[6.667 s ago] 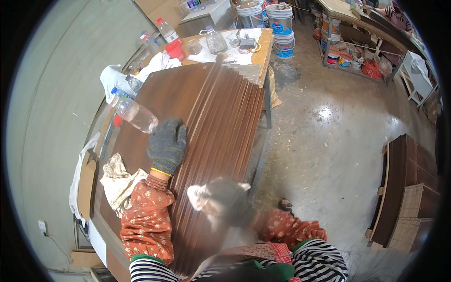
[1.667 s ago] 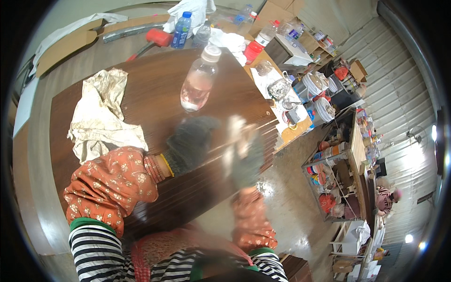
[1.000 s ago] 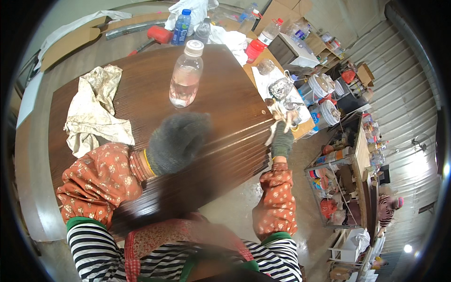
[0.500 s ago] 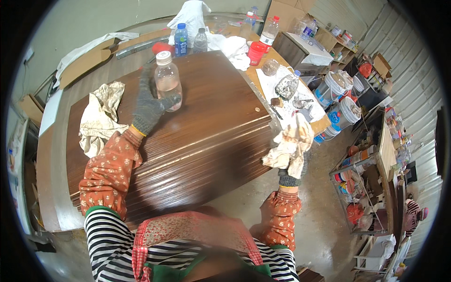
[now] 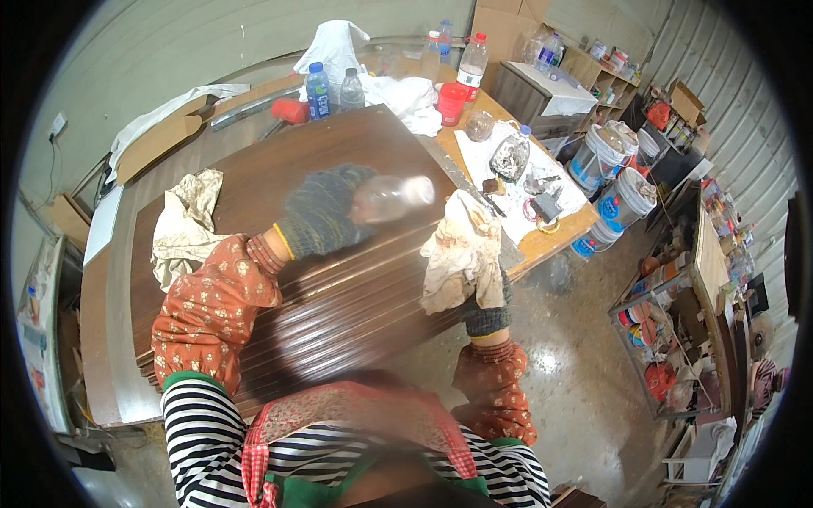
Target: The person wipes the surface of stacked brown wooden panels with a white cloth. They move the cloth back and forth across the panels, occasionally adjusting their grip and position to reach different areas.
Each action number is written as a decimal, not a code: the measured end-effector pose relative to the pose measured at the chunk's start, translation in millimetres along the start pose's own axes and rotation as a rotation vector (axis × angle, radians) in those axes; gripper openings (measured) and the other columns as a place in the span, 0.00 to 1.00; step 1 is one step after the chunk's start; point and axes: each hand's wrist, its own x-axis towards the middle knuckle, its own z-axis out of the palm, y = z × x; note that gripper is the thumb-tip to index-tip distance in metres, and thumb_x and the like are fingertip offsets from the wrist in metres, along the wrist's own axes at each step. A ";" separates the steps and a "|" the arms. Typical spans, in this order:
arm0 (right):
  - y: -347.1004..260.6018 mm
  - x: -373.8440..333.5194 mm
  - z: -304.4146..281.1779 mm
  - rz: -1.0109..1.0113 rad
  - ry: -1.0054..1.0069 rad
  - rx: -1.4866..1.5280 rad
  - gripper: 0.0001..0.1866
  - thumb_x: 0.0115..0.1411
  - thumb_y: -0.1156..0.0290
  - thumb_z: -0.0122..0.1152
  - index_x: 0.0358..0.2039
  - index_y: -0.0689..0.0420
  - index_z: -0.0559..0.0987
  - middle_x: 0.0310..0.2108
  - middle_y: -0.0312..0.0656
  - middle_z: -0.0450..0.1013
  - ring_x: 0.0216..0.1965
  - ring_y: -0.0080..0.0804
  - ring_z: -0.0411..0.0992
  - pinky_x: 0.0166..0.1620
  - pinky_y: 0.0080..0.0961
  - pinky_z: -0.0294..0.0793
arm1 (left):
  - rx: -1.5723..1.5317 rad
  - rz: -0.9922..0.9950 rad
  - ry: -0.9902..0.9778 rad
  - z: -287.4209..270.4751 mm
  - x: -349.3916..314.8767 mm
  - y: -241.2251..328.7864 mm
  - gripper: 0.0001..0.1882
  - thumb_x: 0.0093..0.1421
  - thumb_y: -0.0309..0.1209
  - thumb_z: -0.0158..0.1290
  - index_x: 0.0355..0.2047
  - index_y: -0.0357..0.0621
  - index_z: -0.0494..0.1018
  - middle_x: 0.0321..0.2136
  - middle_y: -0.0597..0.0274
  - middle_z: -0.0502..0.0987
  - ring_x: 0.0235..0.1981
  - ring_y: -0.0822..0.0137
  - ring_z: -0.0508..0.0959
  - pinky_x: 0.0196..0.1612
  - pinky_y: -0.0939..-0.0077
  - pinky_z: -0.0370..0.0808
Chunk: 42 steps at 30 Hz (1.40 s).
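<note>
My left hand (image 5: 320, 210), in a dark grey knit glove, is closed round a clear plastic bottle (image 5: 381, 201). The bottle is tipped well over, its white cap (image 5: 418, 191) toward the right, above a glossy dark brown wood panel (image 5: 254, 182) with grooved edges. My right hand (image 5: 487, 315), gloved too, grips a stained cream cloth (image 5: 461, 250) that hangs over most of the fingers, by the panel's right edge. Another crumpled cream cloth (image 5: 188, 224) lies on the panel at the left, beside my left sleeve.
Behind the panel stand a blue-capped bottle (image 5: 318, 91), a smaller clear bottle (image 5: 351, 91) and a red cup (image 5: 451, 103). White paper (image 5: 559, 190) on the right-hand table carries a dirty bottle (image 5: 511, 154) and small tools. Buckets (image 5: 603, 157) and a cluttered shelf (image 5: 656, 326) stand farther right.
The bottle has gone from upright to tilted and moved right with my left hand. My right hand has brought its cloth left and slightly up, to the panel's edge.
</note>
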 end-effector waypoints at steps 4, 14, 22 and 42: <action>-42.0 3.3 43.5 -0.091 -0.036 -0.315 0.21 0.71 0.64 0.45 0.57 0.63 0.73 0.52 0.51 0.74 0.53 0.39 0.72 0.58 0.34 0.70 | 0.168 0.117 -0.078 -9.0 6.3 34.2 0.36 0.48 0.44 0.65 0.57 0.48 0.72 0.51 0.51 0.76 0.53 0.50 0.76 0.57 0.54 0.70; -64.0 -13.1 72.9 -0.034 -0.065 -1.069 0.25 0.66 0.64 0.52 0.61 0.61 0.68 0.57 0.46 0.71 0.56 0.40 0.70 0.63 0.35 0.66 | 0.462 0.335 -0.095 -14.8 7.6 68.7 0.24 0.53 0.34 0.55 0.51 0.44 0.74 0.42 0.54 0.76 0.47 0.51 0.76 0.61 0.49 0.67; -54.7 -11.3 78.4 -0.164 0.047 -0.445 0.17 0.68 0.73 0.50 0.56 0.61 0.73 0.50 0.46 0.74 0.52 0.34 0.71 0.56 0.33 0.71 | 0.504 0.404 0.127 -22.5 -7.8 56.0 0.21 0.52 0.33 0.55 0.48 0.47 0.76 0.41 0.53 0.77 0.43 0.52 0.77 0.58 0.52 0.70; 10.3 -13.7 212.4 -0.387 0.274 -0.903 0.11 0.59 0.65 0.63 0.34 0.59 0.76 0.33 0.44 0.74 0.32 0.35 0.73 0.36 0.30 0.77 | -0.922 -0.243 0.276 2.4 -49.7 -98.8 0.33 0.51 0.33 0.70 0.54 0.38 0.67 0.43 0.59 0.78 0.43 0.65 0.79 0.48 0.67 0.78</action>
